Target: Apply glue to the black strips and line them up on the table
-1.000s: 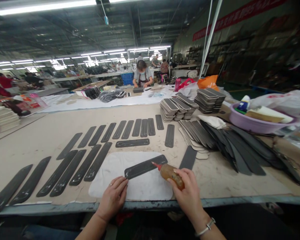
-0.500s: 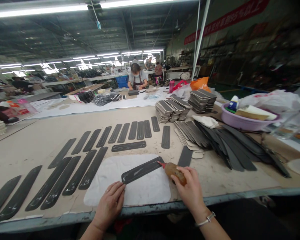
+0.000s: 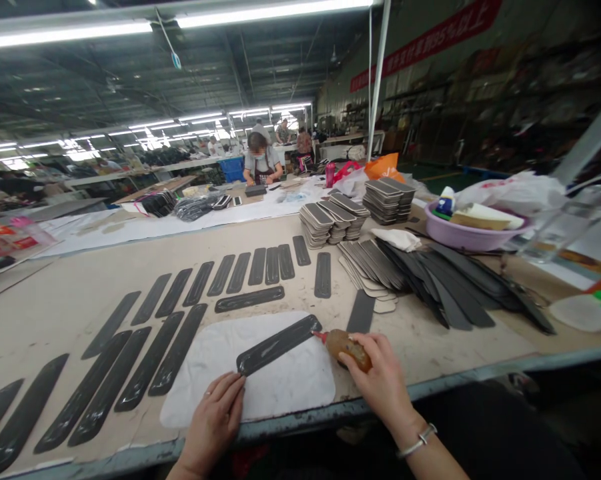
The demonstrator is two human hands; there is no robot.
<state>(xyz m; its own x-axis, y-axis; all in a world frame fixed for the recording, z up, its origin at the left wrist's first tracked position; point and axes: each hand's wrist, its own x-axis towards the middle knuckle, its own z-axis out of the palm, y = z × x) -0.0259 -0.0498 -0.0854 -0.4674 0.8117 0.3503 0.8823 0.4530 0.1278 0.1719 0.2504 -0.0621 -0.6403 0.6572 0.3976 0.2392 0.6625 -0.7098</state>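
2 hands low, right hand [image 3: 380, 380] gripping bottle [image 3: 347, 347]

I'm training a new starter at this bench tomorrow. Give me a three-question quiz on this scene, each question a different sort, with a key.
1. True or false: the right hand holds a bottle with a red nozzle.
2. Multiple choice: the dark strip being worked on lies on
A. a purple basin
B. a white mat
C. a stack of pads
3. Fill in: the left hand presses its fingertips at the strip's ____ end, the one nearer the person.

Key: 1 true; 2 B; 3 left.
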